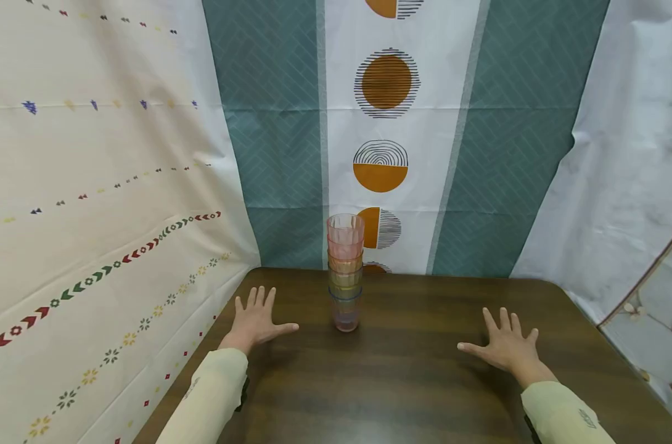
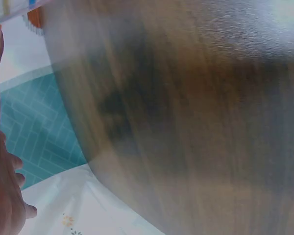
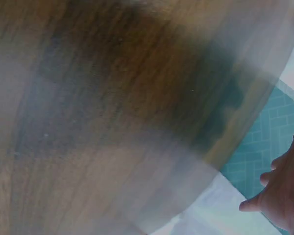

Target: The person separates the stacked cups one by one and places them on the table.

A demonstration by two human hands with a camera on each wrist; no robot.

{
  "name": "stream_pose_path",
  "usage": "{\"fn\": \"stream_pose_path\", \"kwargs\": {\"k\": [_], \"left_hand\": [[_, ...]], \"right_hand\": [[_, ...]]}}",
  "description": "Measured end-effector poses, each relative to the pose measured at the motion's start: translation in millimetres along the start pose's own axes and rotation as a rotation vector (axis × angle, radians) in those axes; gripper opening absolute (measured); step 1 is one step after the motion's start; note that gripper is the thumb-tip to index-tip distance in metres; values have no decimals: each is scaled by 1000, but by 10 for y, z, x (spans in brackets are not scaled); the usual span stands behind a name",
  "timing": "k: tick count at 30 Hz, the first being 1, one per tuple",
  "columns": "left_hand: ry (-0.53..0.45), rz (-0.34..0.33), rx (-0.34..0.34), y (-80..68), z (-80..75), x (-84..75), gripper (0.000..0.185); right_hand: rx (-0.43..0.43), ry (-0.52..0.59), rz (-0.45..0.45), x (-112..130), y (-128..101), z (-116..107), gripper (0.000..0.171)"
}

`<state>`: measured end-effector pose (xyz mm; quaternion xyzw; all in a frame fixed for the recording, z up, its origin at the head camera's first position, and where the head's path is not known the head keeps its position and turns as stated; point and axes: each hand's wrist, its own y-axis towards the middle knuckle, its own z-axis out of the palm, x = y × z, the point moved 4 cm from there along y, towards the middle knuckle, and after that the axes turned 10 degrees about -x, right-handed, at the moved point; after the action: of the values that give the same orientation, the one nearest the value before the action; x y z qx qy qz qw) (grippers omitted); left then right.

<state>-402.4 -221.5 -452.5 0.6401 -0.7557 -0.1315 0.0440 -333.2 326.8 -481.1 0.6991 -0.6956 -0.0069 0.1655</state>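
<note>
A tall stack of several nested translucent cups (image 1: 345,271), pink, orange, green and blue, stands upright on the dark wooden table (image 1: 402,376) near its far edge. My left hand (image 1: 256,320) lies flat on the table to the left of the stack, fingers spread, holding nothing. My right hand (image 1: 507,346) lies flat on the right side of the table, fingers spread, well apart from the cups. In the left wrist view my left hand (image 2: 2,196) shows at the left edge over blurred wood. In the right wrist view my right hand (image 3: 281,196) shows at the lower right.
Patterned fabric hangs close around the table: a cream curtain (image 1: 92,203) on the left, teal and white panels with orange circles (image 1: 386,83) behind, white cloth (image 1: 630,154) on the right. The table's far right corner (image 1: 558,285) is rounded.
</note>
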Motion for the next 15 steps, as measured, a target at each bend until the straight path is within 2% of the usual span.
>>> {"fn": "stream_pose_path", "kwargs": {"k": [4,10,15], "left_hand": [[0,-1,2,56,-5,-3,128],[10,15,-35,150,-143,-58,126],[25,21,-29,210,-207,-69,128]], "right_hand": [[10,7,5,25,5,-29,122],[-9,10,-6,101,78,-142,121],[-17,6,-11,175,144,-191,121]]}}
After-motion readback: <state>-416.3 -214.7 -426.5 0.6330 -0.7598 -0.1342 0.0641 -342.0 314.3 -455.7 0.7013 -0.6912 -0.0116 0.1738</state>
